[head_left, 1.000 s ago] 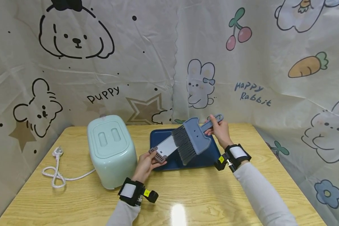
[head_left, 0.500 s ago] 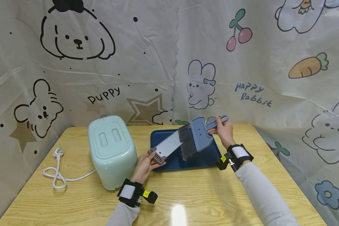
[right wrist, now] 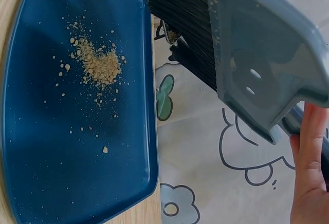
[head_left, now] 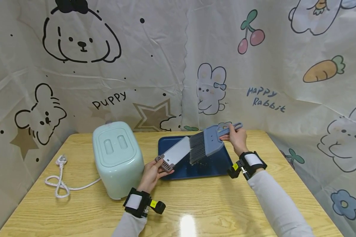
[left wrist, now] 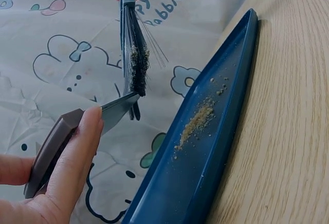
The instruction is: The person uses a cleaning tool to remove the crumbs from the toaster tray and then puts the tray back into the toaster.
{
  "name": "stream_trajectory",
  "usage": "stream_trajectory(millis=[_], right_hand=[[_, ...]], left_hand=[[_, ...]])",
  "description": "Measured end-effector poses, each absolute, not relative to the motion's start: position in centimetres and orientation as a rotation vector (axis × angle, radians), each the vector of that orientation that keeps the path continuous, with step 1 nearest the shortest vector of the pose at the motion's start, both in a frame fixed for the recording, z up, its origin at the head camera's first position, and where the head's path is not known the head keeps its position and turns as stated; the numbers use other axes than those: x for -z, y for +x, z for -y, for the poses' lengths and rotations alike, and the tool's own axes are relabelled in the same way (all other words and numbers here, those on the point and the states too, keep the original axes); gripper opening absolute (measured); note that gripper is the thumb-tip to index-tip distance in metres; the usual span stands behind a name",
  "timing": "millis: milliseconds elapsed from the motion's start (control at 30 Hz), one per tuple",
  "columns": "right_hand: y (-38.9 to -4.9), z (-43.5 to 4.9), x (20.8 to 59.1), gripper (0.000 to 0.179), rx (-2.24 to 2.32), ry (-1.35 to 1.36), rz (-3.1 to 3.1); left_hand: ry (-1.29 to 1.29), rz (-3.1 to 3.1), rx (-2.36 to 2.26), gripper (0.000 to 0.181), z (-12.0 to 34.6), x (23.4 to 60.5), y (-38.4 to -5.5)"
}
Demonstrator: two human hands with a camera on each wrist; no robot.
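Note:
My left hand (head_left: 149,176) pinches the brown end of a flat metal crumb tray (head_left: 178,150), which slants up above a dark blue tray (head_left: 222,166). My right hand (head_left: 238,141) grips the handle of a grey-blue brush (head_left: 212,141). Its dark bristles (left wrist: 134,62) meet the far end of the crumb tray in the left wrist view, and crumbs cling among them. A loose heap of tan crumbs (right wrist: 100,66) lies in the blue tray, with single bits scattered round it.
A mint-green toaster (head_left: 118,161) with a closed lid stands left of my left hand. Its white cord and plug (head_left: 60,160) lie on the wooden table (head_left: 219,204) at the left. A printed cloth (head_left: 154,72) hangs close behind the table.
The brush has moved right along the crumb tray to its far end, baring more metal. More crumbs show in the blue tray. My left hand stays nearly still.

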State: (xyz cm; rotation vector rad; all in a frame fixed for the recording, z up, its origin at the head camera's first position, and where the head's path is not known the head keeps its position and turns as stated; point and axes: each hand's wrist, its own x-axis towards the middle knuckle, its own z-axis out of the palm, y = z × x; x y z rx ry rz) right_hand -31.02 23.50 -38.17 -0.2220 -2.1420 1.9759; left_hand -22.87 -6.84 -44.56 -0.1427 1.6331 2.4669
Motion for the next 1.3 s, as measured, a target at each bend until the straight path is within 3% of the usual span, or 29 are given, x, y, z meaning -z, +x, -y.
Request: stream_trajectory(millis=[200,400,633,700,867,1100,1167,1300], right_hand=[[-35.3,-27.1,43.5,0.037,-2.051,-0.18,2.066],[-33.8,-26.8,42.0,0.04,-1.99,-0.252,2.144],[-38.6,-30.2,48.8,0.057,-1.834,-0.223,2.141],[-37.6,-29.7,47.7,0.056,-1.843,-0.202,2.134],[-30.2,-24.8,38.5,0.039,-1.876,-0.31,2.216],[-34.1,-27.8,43.6,0.043,-1.91,-0.244,2.129],[-31.8,-26.3,40.8,0.037,-1.9,-0.266,2.132],[-32.0,-26.6,41.2,0.04,-1.82,-0.341,2.139]], left_hand=[[-0.147,-1.64,-2.47,0.039,6.8,44.5,-22.9],[-0.141,-1.638,-2.485,0.04,6.8,44.6,-22.9],[-0.142,-1.637,-2.49,0.04,6.7,44.5,-22.8],[-0.137,-1.636,-2.491,0.04,6.7,44.5,-22.8],[-0.151,-1.627,-2.492,0.04,6.7,44.5,-22.9],[-0.172,-1.617,-2.493,0.04,6.6,44.4,-22.8],[-0.179,-1.615,-2.496,0.04,6.6,44.3,-22.9],[-0.185,-1.608,-2.5,0.04,6.6,44.3,-22.9]])
